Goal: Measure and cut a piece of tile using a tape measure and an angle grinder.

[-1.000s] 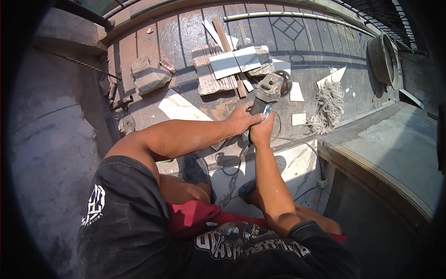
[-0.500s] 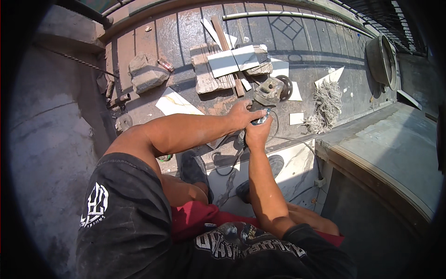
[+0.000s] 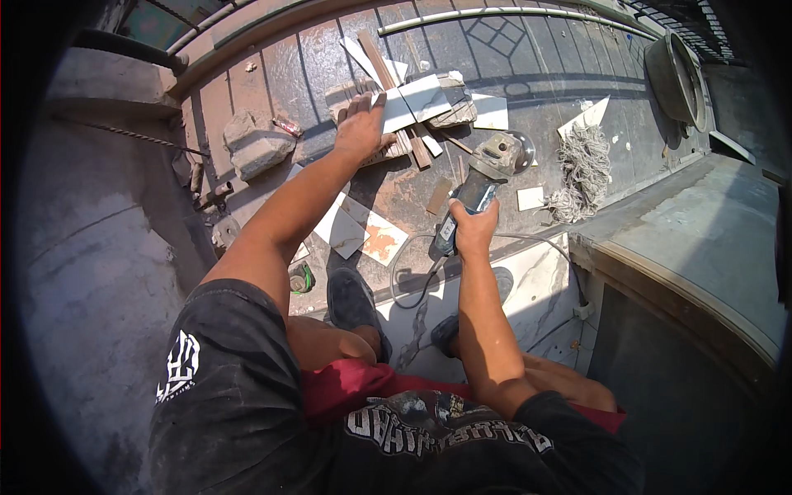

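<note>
My right hand (image 3: 476, 230) grips the blue-and-grey body of an angle grinder (image 3: 478, 190). The grinder's head points away from me, and its disc at the far right side looks blurred. With fingers spread, my left hand (image 3: 360, 125) rests on the left end of a white tile piece (image 3: 397, 114), partly covering it. Against that piece lies a second white tile piece (image 3: 427, 96), a dark line between them. Both lie over a brown wooden strip (image 3: 377, 62) and grooved blocks (image 3: 454, 110). The grinder's disc is apart from the tiles.
A rough stone block (image 3: 253, 147) lies at the left. Nearer my feet are tile offcuts (image 3: 340, 229) and a green tape measure (image 3: 303, 279). The grinder's cord (image 3: 528, 237) loops beside me. A grey string mop head (image 3: 584, 173) and a round basin (image 3: 672, 82) are at the right.
My left hand has left the grinder and moved forward and left onto the tile. My right hand has turned the grinder, its head now farther forward and to the right.
</note>
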Available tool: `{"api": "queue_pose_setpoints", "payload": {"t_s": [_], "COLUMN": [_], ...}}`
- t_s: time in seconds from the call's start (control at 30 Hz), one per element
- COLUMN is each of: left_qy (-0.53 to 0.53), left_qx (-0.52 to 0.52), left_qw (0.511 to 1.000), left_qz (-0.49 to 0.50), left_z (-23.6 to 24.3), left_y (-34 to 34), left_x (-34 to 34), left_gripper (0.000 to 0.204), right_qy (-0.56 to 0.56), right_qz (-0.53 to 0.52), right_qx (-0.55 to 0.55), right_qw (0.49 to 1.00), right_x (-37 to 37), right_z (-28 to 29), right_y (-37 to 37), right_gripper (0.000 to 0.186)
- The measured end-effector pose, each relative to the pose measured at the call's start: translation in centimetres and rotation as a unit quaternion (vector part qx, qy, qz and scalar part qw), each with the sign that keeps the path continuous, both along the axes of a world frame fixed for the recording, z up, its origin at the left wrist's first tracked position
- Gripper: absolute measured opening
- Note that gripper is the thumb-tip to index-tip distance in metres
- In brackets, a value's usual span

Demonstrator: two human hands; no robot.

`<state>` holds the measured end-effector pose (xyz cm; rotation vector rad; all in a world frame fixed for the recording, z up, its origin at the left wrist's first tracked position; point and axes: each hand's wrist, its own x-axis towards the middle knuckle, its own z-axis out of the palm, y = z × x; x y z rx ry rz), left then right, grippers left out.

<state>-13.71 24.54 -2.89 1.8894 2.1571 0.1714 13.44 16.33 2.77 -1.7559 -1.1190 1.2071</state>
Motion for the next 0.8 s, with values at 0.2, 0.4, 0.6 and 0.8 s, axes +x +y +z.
{"api": "queue_pose_setpoints", "payload": {"t_s": [0.2, 0.4, 0.6, 0.8], "left_qy": [-0.131, -0.2, -0.177, -0.118], "left_qx": [0.041, 0.292, 0.34, 0.311], "left_qw": [0.99, 0.934, 0.923, 0.938], "left_qz": [-0.029, -0.054, 0.035, 0.095], "left_z": [1.6, 6.6, 11.4, 13.6], "left_y": [-0.6, 0.9, 3.4, 4.0], "left_x": [-2.7, -5.2, -6.5, -6.4], "left_gripper": [0.091, 0.093, 0.092, 0.092], "right_qy": [-0.011, -0.018, -0.002, -0.004], "right_qz": [-0.001, -0.011, -0.015, 0.001], "right_qx": [-0.003, 0.017, 0.039, 0.05], "right_qw": [1.0, 1.0, 0.999, 0.999], "right_x": [0.3, 0.2, 0.0, 0.3], "right_z": [0.4, 0.6, 0.3, 0.3], "right_y": [0.1, 0.4, 0.3, 0.1], "right_gripper": [0.06, 0.055, 0.05, 0.048]}}
